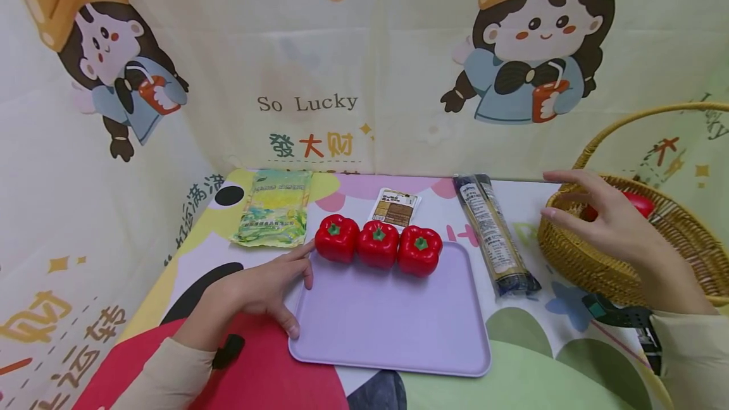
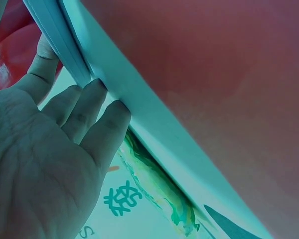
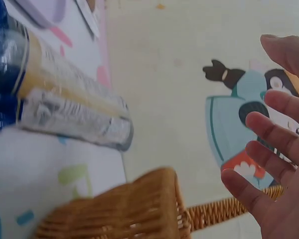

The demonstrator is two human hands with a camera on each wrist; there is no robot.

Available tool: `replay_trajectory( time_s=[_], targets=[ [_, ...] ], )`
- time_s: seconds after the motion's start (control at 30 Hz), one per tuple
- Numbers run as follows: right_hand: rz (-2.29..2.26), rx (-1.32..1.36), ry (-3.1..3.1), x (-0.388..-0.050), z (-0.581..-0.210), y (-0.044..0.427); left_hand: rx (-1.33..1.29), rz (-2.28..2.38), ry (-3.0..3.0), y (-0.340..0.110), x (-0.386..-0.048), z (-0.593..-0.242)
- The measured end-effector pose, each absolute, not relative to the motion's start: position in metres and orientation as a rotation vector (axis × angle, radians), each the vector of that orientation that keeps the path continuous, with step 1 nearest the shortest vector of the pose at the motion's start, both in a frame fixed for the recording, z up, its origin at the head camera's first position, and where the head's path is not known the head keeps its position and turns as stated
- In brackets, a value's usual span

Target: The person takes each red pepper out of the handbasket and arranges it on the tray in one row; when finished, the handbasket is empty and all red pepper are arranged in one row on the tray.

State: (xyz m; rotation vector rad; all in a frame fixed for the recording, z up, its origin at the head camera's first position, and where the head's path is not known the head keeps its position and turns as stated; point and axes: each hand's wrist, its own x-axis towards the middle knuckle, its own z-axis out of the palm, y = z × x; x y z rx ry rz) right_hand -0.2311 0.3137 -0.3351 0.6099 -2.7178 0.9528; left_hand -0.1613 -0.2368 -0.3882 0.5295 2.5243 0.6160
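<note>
Three red bell peppers [image 1: 378, 244] stand in a row along the far edge of a lilac tray [image 1: 393, 321]. My left hand [image 1: 259, 290] rests at the tray's left edge, fingers loosely extended, thumb at the near corner; in the left wrist view its fingertips [image 2: 94, 89] lie near the tray's rim. My right hand [image 1: 617, 229] is raised over a wicker basket [image 1: 586, 271], fingers spread and thumb apart, with nothing in its grasp. Inside the basket something shiny and red [image 1: 639, 204] shows, partly hidden by the hand.
A green-yellow packet [image 1: 273, 209] lies left behind the tray. Behind the peppers is a small flat packet [image 1: 395, 206]. A long clear-wrapped package [image 1: 494, 233] lies between tray and basket, whose handle [image 1: 626, 124] arches up. A printed cloth backdrop [image 1: 398, 81] closes off the back.
</note>
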Motion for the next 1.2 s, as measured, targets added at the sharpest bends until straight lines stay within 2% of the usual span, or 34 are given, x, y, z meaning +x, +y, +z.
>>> replay_trajectory(
  time_s=[0.73, 1.2],
  targets=[
    [0.960, 0.345, -2.770, -0.253, -0.349, 0.368, 0.505, 0.618, 2.513, -0.235, -0.162, -0.387],
    [0.906, 0.273, -2.882, -0.264, -0.353, 0.379, 0.532, 0.629, 2.506, -0.236, -0.164, -0.388]
  ],
)
